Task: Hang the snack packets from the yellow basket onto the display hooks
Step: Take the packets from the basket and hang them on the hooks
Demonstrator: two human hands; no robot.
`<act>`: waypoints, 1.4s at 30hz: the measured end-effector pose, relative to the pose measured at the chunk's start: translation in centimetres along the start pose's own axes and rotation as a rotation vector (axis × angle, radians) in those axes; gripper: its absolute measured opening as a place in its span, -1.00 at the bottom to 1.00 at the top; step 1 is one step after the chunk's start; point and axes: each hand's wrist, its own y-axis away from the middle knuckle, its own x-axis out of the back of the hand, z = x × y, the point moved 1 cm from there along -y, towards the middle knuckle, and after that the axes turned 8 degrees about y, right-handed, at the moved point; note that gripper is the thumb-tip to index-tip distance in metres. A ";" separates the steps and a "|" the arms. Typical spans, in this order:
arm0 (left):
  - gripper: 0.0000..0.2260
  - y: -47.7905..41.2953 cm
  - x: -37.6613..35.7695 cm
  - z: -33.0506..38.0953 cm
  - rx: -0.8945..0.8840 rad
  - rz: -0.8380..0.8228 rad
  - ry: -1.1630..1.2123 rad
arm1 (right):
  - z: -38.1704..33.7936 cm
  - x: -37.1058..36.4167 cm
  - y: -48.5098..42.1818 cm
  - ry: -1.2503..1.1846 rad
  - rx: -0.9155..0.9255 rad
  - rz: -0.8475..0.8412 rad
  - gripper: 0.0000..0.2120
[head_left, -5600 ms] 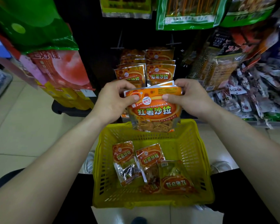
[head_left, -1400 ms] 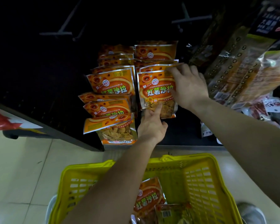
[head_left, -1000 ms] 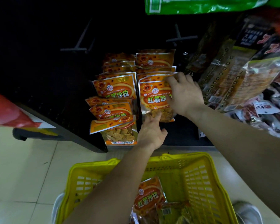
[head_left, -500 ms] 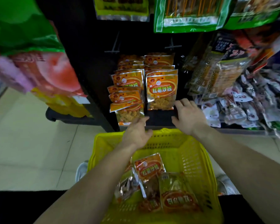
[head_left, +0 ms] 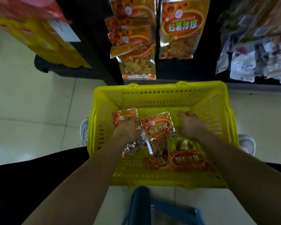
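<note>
The yellow basket (head_left: pixel 161 86) stands on the floor below the display. Three orange snack packets lie in it: a left one (head_left: pixel 123 115), a middle one (head_left: pixel 157 125), and a right one (head_left: pixel 186 158) turned upside down. My left hand (head_left: pixel 128 129) lies flat on the left packet; whether it grips the packet is unclear. My right hand (head_left: pixel 189 125) is down in the basket just right of the middle packet, fingers apart, holding nothing. On the dark rack above hang two columns of the same packets, a left column (head_left: pixel 133 38) and a right column (head_left: pixel 182 28).
Yellow boxes (head_left: pixel 39 39) stand at the left of the rack and mixed pale packets (head_left: pixel 250 54) hang at its right. My shoes (head_left: pixel 84 130) (head_left: pixel 246 143) flank the basket. A blue object (head_left: pixel 161 208) lies at the bottom edge on the tiled floor.
Both hands let go of the packet now hanging on the right column and dropped into the basket. The view tipped downward.
</note>
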 end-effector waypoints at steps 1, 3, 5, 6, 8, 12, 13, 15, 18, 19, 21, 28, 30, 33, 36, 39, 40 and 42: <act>-0.43 -0.6 -0.6 -0.5 0.012 -0.008 -0.003 | 0.1 -0.8 -0.6 -0.001 -0.018 -0.047 -0.39; -0.35 -1.8 -2.0 -1.4 0.030 -0.037 -0.035 | 0.3 -2.7 -1.9 0.019 -0.027 -0.148 -0.33; -0.29 -2.7 -3.1 -2.1 0.029 -0.057 -0.089 | 0.7 -4.8 -3.3 0.047 0.001 -0.246 -0.21; -0.27 -3.1 -3.6 -2.4 0.029 -0.054 -0.109 | 0.8 -5.5 -3.6 0.056 0.009 -0.287 -0.22; -0.24 -3.5 -4.2 -2.9 0.058 -0.041 -0.126 | 0.8 -6.1 -3.6 0.077 0.026 -0.349 -0.34; -0.16 -3.9 -4.8 -2.9 0.131 -0.019 -0.143 | 1.8 -6.6 -3.9 0.146 0.089 -0.412 -0.34; -0.16 -3.8 -4.8 -2.9 0.137 -0.017 -0.159 | 1.9 -6.6 -3.8 0.152 0.085 -0.432 -0.34; -0.17 -3.7 -4.9 -3.2 0.130 -0.029 -0.190 | 2.0 -6.5 -3.4 0.119 0.065 -0.455 -0.37; -0.25 -3.3 -5.1 -3.6 0.088 -0.065 -0.185 | 2.2 -5.8 -2.8 -0.100 0.018 -0.359 -0.46; -0.28 -3.1 -5.2 -3.7 0.073 -0.078 -0.172 | 2.3 -5.6 -2.6 -0.199 -0.029 -0.287 -0.44; -0.30 -2.9 -5.1 -4.0 0.050 -0.107 -0.155 | 2.5 -5.0 -2.6 -0.371 -0.139 -0.138 -0.35; -0.58 -3.4 -3.5 -3.1 0.074 -0.021 0.207 | 2.1 -4.3 -2.3 -0.409 -0.294 0.041 -0.35; -0.59 -3.3 -3.3 -2.5 0.067 -0.045 0.249 | 1.9 -5.0 -2.1 -0.286 -0.301 -0.010 -0.29; -0.57 -3.3 -3.9 -1.8 0.037 -0.064 0.265 | 1.4 -5.7 -1.7 -0.114 -0.254 0.019 -0.31; -0.62 -4.0 -4.5 -0.3 -0.045 -0.026 0.269 | 0.4 -5.8 -1.9 -0.008 -0.043 0.106 -0.48; -0.35 -5.4 -4.4 1.2 -0.061 -0.014 0.249 | -0.8 -6.8 -2.3 0.141 0.235 -0.027 -0.41; -0.30 -6.1 -4.5 1.5 -0.027 -0.035 0.280 | -1.1 -7.5 -2.5 0.167 0.266 -0.091 -0.36; -0.25 -7.4 -5.1 1.7 0.032 -0.074 0.333 | -1.8 -8.7 -2.7 0.151 0.249 -0.147 -0.26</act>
